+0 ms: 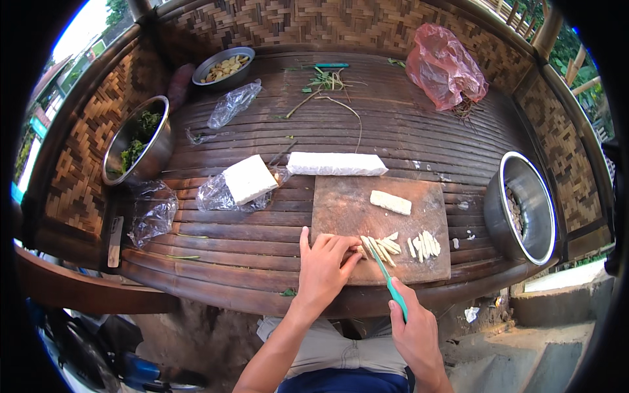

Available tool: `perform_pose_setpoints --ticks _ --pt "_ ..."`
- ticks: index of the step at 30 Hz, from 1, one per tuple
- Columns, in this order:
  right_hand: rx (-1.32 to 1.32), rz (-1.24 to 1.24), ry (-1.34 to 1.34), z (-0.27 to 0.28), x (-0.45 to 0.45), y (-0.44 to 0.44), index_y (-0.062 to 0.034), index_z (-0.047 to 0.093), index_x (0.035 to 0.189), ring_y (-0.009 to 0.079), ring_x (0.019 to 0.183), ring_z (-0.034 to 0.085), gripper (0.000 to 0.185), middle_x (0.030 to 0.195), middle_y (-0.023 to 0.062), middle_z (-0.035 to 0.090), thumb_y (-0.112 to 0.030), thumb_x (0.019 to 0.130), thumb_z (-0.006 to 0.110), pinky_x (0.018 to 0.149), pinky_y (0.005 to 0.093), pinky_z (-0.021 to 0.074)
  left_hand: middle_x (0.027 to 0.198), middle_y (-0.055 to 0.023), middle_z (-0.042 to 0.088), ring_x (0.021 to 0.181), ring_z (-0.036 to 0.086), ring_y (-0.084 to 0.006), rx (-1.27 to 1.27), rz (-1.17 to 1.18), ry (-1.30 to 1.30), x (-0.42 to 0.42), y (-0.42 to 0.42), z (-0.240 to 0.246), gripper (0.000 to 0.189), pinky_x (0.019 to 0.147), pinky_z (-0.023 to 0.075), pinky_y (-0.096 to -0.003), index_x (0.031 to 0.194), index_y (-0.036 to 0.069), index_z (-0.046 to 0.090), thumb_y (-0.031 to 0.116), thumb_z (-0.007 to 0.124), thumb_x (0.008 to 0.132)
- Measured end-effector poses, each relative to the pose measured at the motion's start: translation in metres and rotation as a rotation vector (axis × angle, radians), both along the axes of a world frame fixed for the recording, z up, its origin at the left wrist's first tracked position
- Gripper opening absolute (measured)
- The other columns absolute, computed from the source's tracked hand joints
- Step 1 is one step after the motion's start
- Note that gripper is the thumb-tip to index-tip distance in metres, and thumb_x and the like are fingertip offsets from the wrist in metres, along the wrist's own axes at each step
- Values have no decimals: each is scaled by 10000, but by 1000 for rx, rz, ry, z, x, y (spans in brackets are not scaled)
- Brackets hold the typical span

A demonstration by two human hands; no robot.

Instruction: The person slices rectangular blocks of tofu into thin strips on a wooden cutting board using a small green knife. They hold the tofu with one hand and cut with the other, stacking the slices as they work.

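A wooden cutting board (339,206) lies at the near edge of a bamboo platform. My right hand (415,324) grips the green handle of a knife (396,297); its blade rests against thin pale strips of what looks like tempeh (385,250). My left hand (327,263) curls its fingers over a small piece, mostly hidden, at the left of the blade. More cut strips (423,245) lie to the right, and an uncut pale slab (390,202) sits above them on the board. A long white wrapped block (336,163) lies just beyond the board. Left of it, a white block (249,180) rests on clear plastic.
A metal bowl (508,216) stands at right. At left are a steel bowl of leafy greens (164,132), a grey bowl of pale pieces (196,78) and a broad blade (115,240). A pink plastic bag (442,69) and stems (329,81) lie farther back.
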State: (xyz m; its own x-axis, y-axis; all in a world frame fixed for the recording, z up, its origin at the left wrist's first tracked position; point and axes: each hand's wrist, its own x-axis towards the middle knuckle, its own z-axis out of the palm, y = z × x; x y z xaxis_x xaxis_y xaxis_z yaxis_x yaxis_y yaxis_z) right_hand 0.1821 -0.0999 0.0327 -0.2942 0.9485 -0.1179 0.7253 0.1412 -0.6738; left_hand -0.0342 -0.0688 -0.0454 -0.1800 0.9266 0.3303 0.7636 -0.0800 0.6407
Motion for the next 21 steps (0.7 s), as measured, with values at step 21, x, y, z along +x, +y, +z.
perform_pose_setpoints --ticks 21 --pt "17 118 -47 -4 -11 3 -218 578 1542 442 821 752 473 955 197 782 -231 1076 656 713 538 592 1158 -92 757 1100 714 -283 74 -108 23 -30 17 33 383 1066 461 -460 1325 110 710 -41 605 989"
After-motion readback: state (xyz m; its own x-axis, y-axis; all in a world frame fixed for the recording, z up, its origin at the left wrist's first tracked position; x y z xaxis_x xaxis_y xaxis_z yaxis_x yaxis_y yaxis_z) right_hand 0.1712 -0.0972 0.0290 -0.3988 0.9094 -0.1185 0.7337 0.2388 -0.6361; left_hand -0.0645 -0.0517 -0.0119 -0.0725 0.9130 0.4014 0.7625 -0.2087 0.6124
